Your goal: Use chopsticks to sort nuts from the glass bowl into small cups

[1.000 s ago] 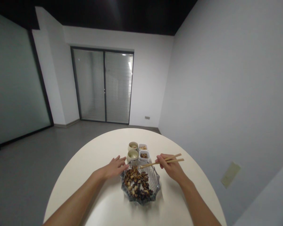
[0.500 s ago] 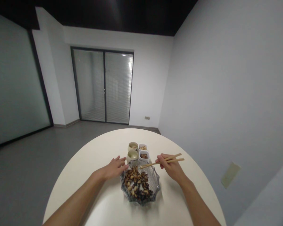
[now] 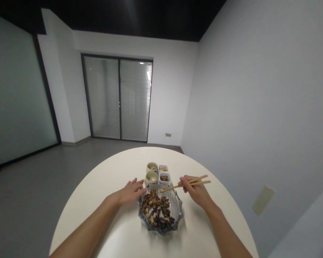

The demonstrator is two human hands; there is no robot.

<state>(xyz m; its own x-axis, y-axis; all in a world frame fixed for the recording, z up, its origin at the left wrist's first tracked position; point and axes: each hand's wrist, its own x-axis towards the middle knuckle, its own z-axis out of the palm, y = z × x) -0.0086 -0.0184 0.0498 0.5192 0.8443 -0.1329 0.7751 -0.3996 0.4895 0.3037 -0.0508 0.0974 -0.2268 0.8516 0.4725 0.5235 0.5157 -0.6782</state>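
A scalloped glass bowl (image 3: 178, 211) stands near the middle of the table, holding a mix of dark seeds and paler nuts (image 3: 156, 211). My right hand (image 3: 195, 190) is closed round a pair of wooden chopsticks (image 3: 174, 187), whose tips meet above the bowl's far part. A small pale piece seems to sit at the tips, too small to name. My left hand (image 3: 133, 190) lies with fingers apart at the bowl's left rim, fingertips by the near cup. Behind the bowl stand two cream cups, a near one (image 3: 151, 178) and a far one (image 3: 152, 167).
To the right of the cups are two small white dishes, the near one (image 3: 164, 178) with brown pieces and the far one (image 3: 163, 168) with pale pieces. All stand on a round white table (image 3: 118, 161). A wall (image 3: 253, 107) rises to the right.
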